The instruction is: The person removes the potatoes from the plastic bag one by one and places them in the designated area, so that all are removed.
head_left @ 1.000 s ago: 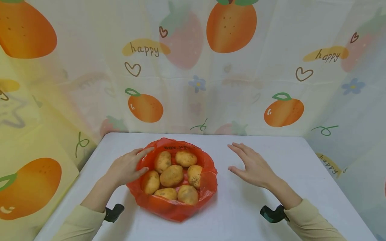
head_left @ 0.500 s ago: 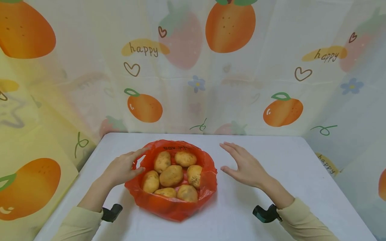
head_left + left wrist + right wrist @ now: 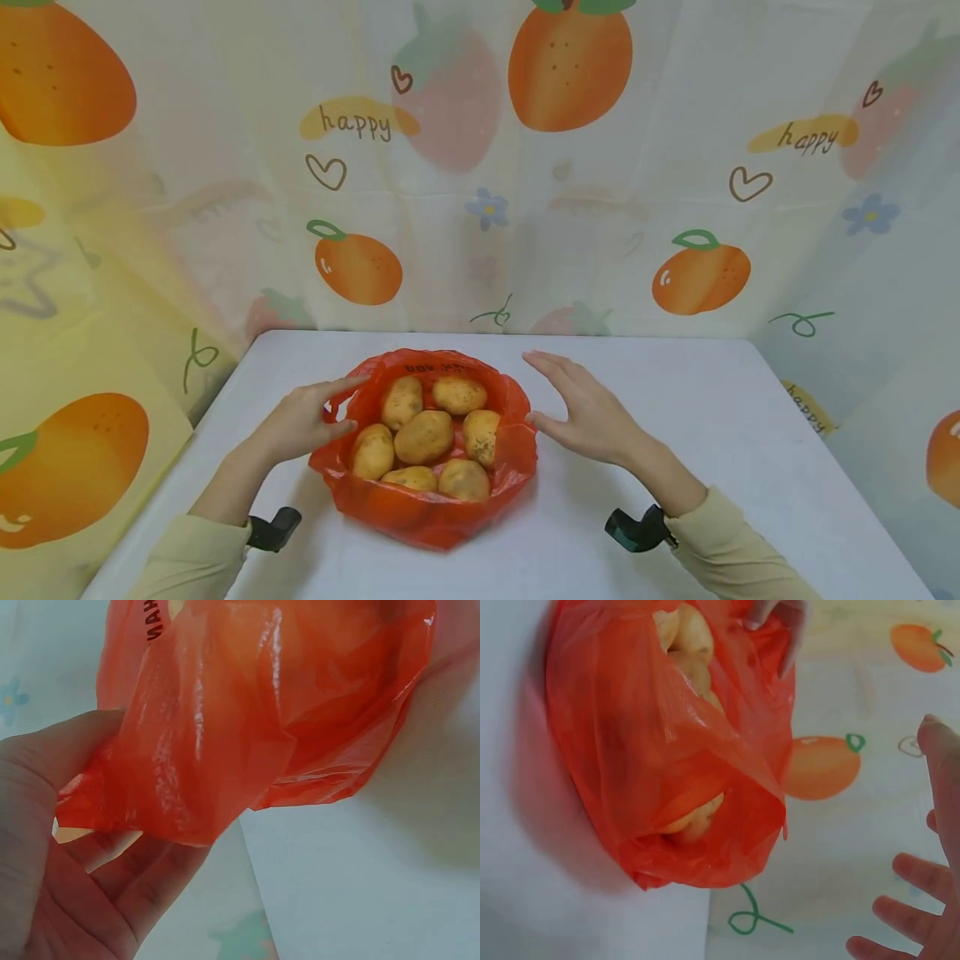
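Fruit-printed cloth [image 3: 585,258] backs the white counter [image 3: 720,392], and here's the red bag [image 3: 408,518], left of centre, mouth wide, potatoes [image 3: 423,437] showing inside! Left grip [image 3: 302,421] spreads loosely, touching the bag's left edge; right grip [image 3: 588,414], fingers parted, holds nothing just beside its right edge.

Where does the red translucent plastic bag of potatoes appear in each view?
Head: the red translucent plastic bag sits below centre, slightly left.
Left wrist: the bag fills the upper middle, cut off at the top.
Right wrist: the bag lies left of centre, cut off at the top.
Shared landmark: white tabletop, in all three.
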Demonstrator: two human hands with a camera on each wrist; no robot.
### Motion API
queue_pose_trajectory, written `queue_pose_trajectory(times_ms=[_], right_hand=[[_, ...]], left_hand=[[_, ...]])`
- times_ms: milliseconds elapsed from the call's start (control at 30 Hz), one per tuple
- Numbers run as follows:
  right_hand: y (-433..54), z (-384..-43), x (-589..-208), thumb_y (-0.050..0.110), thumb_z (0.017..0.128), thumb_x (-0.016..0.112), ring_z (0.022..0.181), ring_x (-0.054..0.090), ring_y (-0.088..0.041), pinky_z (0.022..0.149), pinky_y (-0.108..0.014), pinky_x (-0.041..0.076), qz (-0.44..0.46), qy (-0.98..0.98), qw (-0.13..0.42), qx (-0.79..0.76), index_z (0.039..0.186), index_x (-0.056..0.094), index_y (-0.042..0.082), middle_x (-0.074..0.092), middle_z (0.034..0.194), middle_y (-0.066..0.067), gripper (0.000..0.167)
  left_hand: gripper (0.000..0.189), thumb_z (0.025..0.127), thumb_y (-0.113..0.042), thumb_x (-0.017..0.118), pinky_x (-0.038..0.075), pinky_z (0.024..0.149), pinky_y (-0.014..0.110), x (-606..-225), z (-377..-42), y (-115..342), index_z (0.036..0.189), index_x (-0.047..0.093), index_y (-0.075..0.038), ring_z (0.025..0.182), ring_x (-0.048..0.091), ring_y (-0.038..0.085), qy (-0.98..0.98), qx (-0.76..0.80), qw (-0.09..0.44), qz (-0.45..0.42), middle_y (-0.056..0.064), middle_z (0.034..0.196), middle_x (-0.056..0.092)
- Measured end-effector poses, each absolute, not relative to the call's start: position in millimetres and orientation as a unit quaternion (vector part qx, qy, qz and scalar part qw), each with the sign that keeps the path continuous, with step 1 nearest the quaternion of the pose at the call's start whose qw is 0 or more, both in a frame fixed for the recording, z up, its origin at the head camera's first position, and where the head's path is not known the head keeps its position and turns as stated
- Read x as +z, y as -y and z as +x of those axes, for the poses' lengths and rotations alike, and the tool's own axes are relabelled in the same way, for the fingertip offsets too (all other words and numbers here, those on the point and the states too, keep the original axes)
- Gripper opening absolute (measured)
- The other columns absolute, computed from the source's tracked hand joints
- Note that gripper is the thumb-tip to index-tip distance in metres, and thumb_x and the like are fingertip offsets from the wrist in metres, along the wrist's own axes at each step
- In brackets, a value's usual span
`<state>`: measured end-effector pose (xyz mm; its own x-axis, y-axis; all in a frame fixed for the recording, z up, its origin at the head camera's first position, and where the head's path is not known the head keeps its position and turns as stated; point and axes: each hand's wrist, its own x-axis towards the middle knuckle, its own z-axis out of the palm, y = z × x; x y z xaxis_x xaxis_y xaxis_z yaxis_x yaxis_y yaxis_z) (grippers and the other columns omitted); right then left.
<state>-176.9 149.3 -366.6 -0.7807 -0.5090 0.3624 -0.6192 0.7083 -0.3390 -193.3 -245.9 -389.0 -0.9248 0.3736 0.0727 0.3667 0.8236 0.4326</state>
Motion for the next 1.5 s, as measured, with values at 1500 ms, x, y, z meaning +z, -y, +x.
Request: queue_pose_trajectory(times_ms=[1500], right_hand=[[-75,-177,-393,0.041,0.086,0.061,0.126,0.041,-0.011,0.099,-0.038,0.042,0.378,0.883,-0.054,0.274,0.142,0.031,0.028,0.040,0.140,0.005,0.065]], left_hand=[[0.083,0.077,-0.015,0.073,0.056,0.070,0.033,-394,-188,258,0.146,0.027,-0.019,0.088,0.062,0.023,-0.891,0.416,0.138,0.121,0.021,0.132,0.046]])
